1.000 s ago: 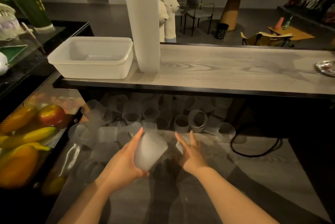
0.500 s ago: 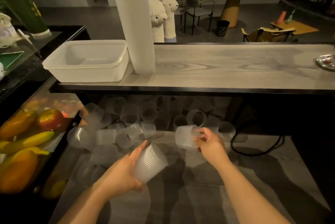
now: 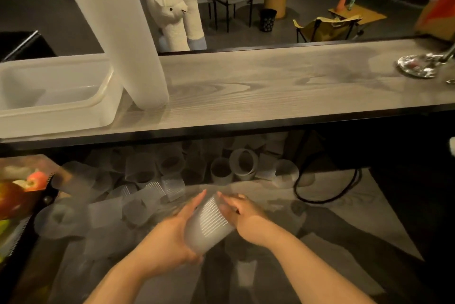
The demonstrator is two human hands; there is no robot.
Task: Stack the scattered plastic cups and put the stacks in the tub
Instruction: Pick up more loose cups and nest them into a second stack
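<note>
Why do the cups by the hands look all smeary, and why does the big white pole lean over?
In the head view, the ribbed cup between the left hand and right hand is motion-blurred; the scattered cups sit in dim shadow under the counter; the wide-angle lens tilts the white column and bends the tub.

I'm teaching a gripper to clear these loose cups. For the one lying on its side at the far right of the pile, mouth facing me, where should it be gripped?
Pinch the cup's rim at its top edge, one finger inside the open mouth, coming from the near side. The mouth faces the camera and the right flank looks free of neighbours.
</note>
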